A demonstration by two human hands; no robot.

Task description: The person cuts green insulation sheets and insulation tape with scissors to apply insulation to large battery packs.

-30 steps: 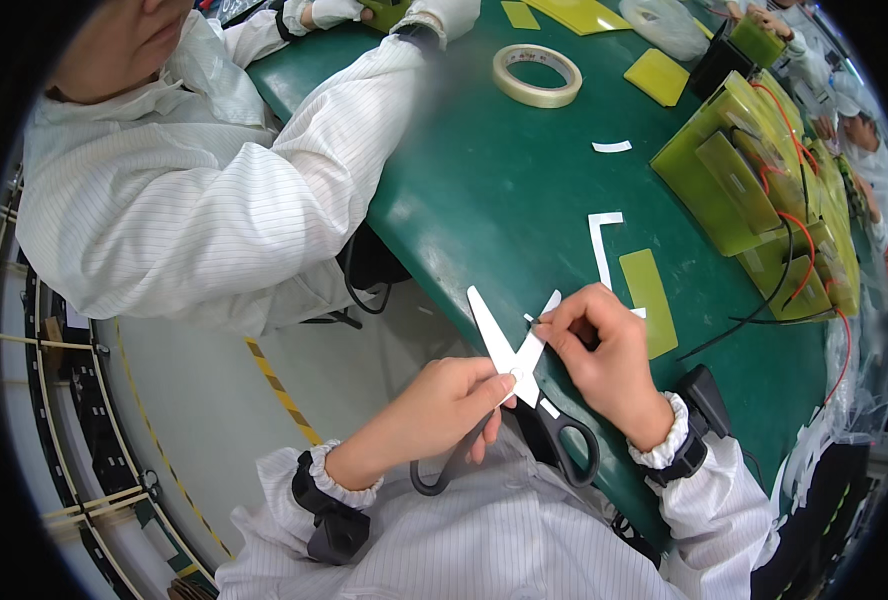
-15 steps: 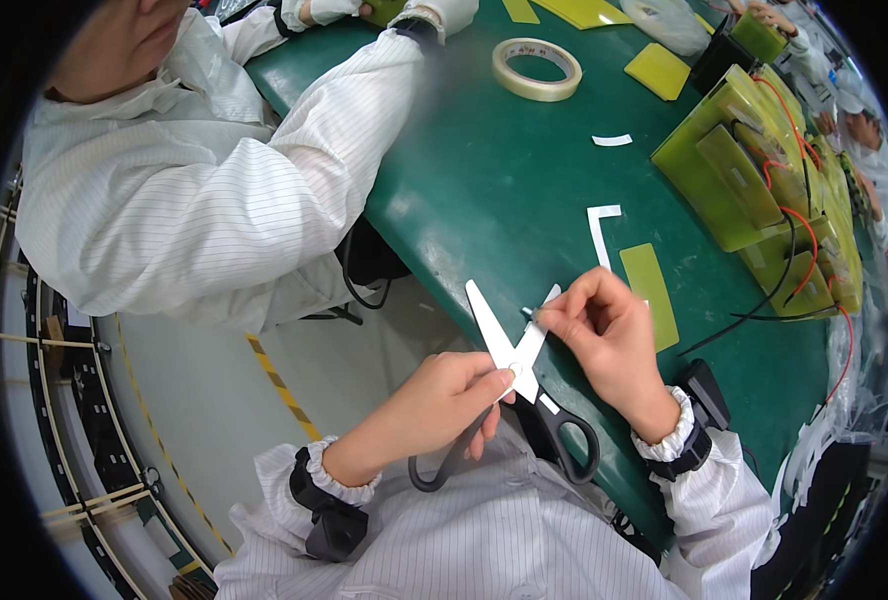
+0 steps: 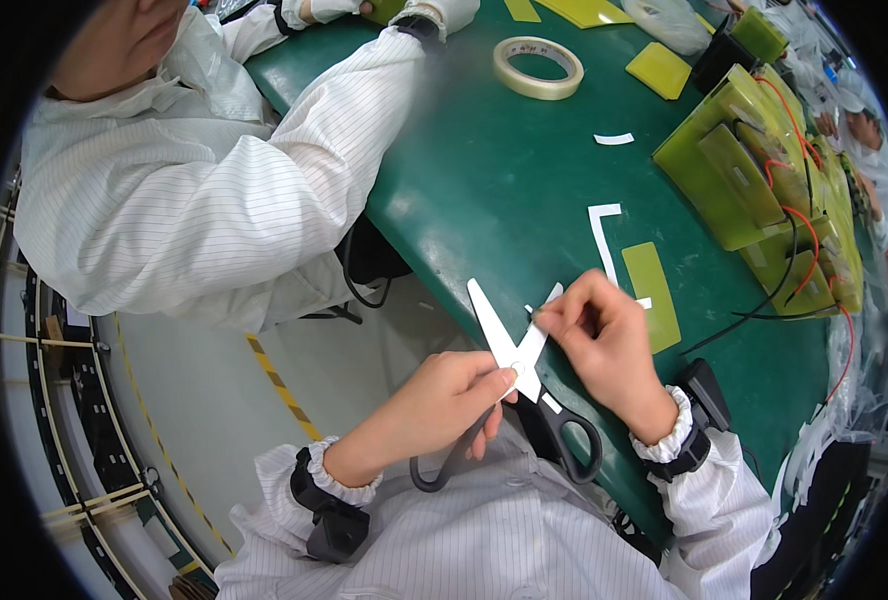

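Scissors [image 3: 518, 368] with black handles are spread apart over the table's near edge. My left hand [image 3: 442, 402] is closed round them by the pivot, thumb on the blade and no fingers through the loops. My right hand [image 3: 604, 332] makes a pinch beside the tip of the right blade. A tiny pale scrap [image 3: 530, 309] shows just past those fingertips; whether it is pinched or stuck to the blade I cannot tell. Beyond the right hand lies an L-shaped white strip [image 3: 602, 240], partly hidden by it, next to a flat olive-green piece [image 3: 652, 297].
On the green table [image 3: 464, 190] lie a tape roll [image 3: 538, 82], a short white strip [image 3: 614, 139] and a yellow-green block [image 3: 658, 70]. Yellow-green packs [image 3: 734, 180] with red and black wires stand at right. A co-worker's white sleeve [image 3: 334, 140] reaches over the table at left.
My right fingers have shifted very slightly along the blade, and a little more of the white strip's lower end shows beside them. The left hand and scissors are almost unchanged.
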